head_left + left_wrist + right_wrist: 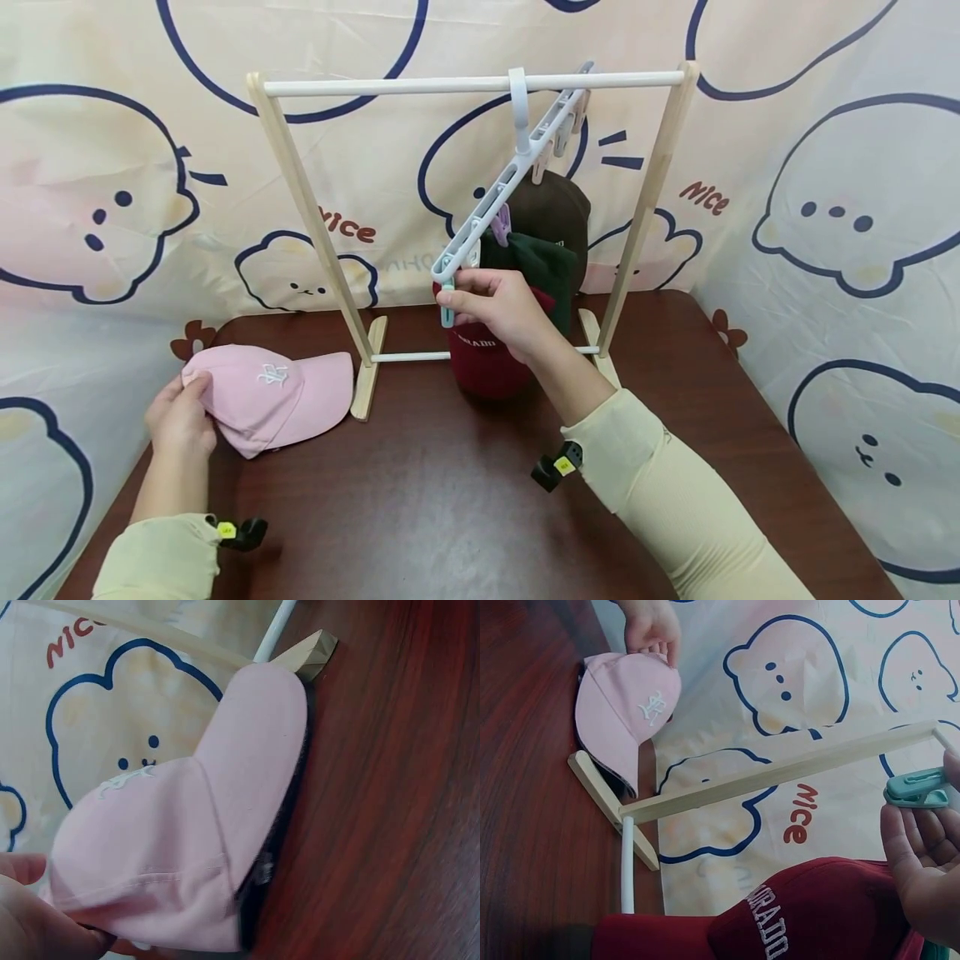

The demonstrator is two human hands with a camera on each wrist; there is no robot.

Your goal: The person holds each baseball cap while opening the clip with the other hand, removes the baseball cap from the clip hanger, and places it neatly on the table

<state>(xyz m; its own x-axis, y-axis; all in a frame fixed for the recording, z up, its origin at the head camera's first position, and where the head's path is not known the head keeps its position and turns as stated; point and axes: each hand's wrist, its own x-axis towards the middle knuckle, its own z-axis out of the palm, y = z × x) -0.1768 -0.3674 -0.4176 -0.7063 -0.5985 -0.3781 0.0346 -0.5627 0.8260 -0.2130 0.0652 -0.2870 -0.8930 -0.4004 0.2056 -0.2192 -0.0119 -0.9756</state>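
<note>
On the left of the head view, my left hand (178, 417) pinches the back of a pink baseball cap (247, 392) between thumb and fingers. The cap's brim points right, and white embroidery shows on its front. At the near end of a light grey clip hanger (491, 204), my right hand (498, 308) holds a teal clip (447, 308) with thumb and fingers. In the right wrist view, no cloth shows between the clip's jaws. Behind the right hand hang a dark red cap (487, 371), a dark green cap (543, 267) and a brown cap (555, 212).
The hanger hooks over the white top bar (390, 87) of a wooden rack (307, 208). One rack foot (369, 371) stands close to the pink cap's brim. A purple clip (501, 225) grips the green cap. Below lies a dark brown table (390, 500), with a cartoon-print cloth (840, 275) around it.
</note>
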